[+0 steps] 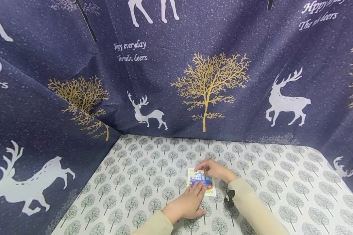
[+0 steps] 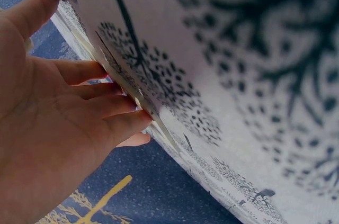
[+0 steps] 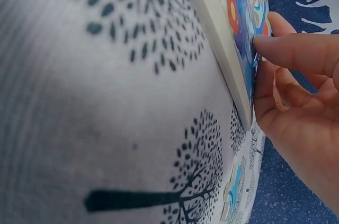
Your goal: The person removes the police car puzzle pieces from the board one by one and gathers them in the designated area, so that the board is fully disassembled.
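Note:
A small jigsaw puzzle (image 1: 212, 190) with a pale border and a picture of a blue vehicle lies flat on the patterned cloth. My left hand (image 1: 189, 201) rests on its near part, and the straight fingertips press on the picture. At the far edge, my right hand (image 1: 212, 170) has its fingers curled over the puzzle. In the right wrist view the right thumb and forefinger pinch a colourful puzzle piece (image 3: 267, 26) at the picture's surface; the fingers hide most of it. The left wrist view shows the left fingertips (image 2: 139, 121) along the puzzle's edge.
A loose blue puzzle piece (image 3: 231, 195) lies on the cloth beyond the board in the right wrist view. The white tree-print cloth (image 1: 141, 182) covers the table. A dark blue deer-print curtain (image 1: 176, 98) hangs behind and at the left. Something black (image 1: 229, 199) sits at the right cuff.

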Demonstrator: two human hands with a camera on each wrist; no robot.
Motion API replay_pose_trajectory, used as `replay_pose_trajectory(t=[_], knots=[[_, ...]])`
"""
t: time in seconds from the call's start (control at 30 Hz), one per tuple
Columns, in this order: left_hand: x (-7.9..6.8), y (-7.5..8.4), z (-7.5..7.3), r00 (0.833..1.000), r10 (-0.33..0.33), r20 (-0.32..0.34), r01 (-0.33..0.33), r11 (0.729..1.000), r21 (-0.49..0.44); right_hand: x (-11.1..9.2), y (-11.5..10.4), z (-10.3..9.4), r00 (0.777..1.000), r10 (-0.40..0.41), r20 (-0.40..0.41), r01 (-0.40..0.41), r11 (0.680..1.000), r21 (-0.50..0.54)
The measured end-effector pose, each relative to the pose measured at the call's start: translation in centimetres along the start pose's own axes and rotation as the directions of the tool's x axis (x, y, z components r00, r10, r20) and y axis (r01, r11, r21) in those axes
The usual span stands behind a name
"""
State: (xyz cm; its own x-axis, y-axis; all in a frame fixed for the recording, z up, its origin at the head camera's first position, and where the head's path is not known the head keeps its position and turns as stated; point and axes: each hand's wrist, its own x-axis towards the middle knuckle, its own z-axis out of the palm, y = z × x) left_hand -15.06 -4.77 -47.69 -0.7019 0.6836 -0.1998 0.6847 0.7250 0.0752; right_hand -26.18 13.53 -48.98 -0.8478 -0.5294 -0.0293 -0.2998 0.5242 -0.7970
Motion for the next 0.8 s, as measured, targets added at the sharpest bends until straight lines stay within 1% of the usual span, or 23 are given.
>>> replay_pose_trajectory(t=[0.1, 0.33, 0.6, 0.8], knots=[[0.06, -0.04, 0.12, 1.000, -0.004, 0.004, 0.004, 1.000, -0.004, -0.09, 0.09, -0.04, 1.000, -0.007, -0.005, 0.007, 1.000, 0.024], [0.01, 0.03, -0.02, 1.000, -0.007, -0.003, 0.007, 1.000, -0.003, -0.05, 0.50, -0.14, 0.999, 0.012, -0.033, -0.011, 0.999, 0.053], [0.05, -0.03, 0.12, 1.000, -0.003, -0.002, 0.003, 1.000, 0.004, -0.14, 0.60, -0.28, 0.998, -0.045, -0.035, 0.047, 0.997, 0.057], [0.05, -0.05, 0.11, 1.000, -0.005, -0.003, 0.005, 1.000, 0.002, -0.22, 0.60, -0.34, 0.999, -0.038, -0.033, 0.039, 0.998, 0.049]])
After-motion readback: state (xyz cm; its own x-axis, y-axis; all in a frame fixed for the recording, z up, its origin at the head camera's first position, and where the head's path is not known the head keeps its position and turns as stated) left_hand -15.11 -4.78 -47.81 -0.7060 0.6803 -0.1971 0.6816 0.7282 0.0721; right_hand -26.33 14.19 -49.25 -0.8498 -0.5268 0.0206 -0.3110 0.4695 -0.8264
